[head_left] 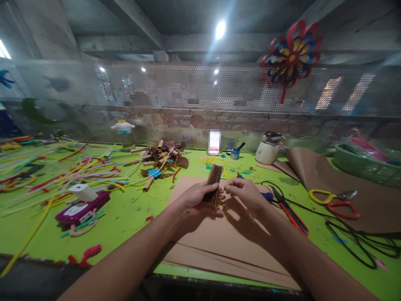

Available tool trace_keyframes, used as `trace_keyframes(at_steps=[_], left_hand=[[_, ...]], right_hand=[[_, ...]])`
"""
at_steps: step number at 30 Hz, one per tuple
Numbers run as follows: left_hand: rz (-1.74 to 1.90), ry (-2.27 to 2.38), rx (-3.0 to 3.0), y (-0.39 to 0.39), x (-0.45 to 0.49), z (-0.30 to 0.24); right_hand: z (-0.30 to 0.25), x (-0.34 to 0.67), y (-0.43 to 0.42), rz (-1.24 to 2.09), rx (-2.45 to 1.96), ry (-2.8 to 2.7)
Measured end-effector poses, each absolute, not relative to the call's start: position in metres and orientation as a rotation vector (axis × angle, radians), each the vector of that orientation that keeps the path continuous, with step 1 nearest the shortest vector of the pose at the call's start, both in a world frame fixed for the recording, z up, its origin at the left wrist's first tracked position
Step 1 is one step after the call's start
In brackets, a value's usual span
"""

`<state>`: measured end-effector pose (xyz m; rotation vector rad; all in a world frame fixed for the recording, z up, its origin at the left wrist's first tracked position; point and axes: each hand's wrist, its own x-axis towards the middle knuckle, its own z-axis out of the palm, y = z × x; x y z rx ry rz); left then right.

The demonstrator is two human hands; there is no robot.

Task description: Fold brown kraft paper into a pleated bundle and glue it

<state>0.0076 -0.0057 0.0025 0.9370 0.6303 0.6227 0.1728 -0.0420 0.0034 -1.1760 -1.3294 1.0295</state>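
Observation:
My left hand (198,205) is closed around a bundle of thin dark brown strips (214,173), held tilted upright over the brown cardboard (194,238). A thin yellow string (222,207) runs at the bundle's lower end, below my left thumb. Just right of the bundle, my right hand (246,194) has its thumb and fingers pinched together on what looks like the string's free part; the fingertips are small in view. Both hands cast shadows on the cardboard.
Scissors (343,205), a red-and-black cutting tool (291,213) and black cable (351,246) lie to the right. Behind are a kettle (268,147) and a paint jar (234,154). Leftward sit a purple power strip (83,207), a heap of brown bundles (163,156) and coloured pipe cleaners (78,175).

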Motion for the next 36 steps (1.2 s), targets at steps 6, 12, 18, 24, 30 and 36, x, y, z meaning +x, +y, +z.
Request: trace_keyframes(at_steps=[6, 12, 18, 24, 30, 36], left_hand=[[0.597, 0.611, 0.826, -0.008, 0.007, 0.005], [0.534, 0.593, 0.802, -0.006, 0.005, -0.001], [0.304, 0.446, 0.879, -0.006, 0.003, -0.002], [0.234, 0.501, 0.962, -0.001, -0.001, -0.001], [0.399, 0.639, 0.967, 0.006, -0.009, 0.007], [0.720, 0.819, 1.014, 0.007, -0.017, 0.024]], right_hand=[[-0.005, 0.179, -0.037, 0.981, -1.098, -1.256], [0.001, 0.185, -0.037, 0.096, -1.268, -1.380], [0.012, 0.188, -0.048, -0.246, -1.137, -2.117], [0.008, 0.195, -0.047, 0.090, -1.134, -2.321], [0.018, 0.196, -0.050, 0.438, -1.221, -2.127], [0.012, 0.187, -0.044, 0.611, -1.345, -1.702]])
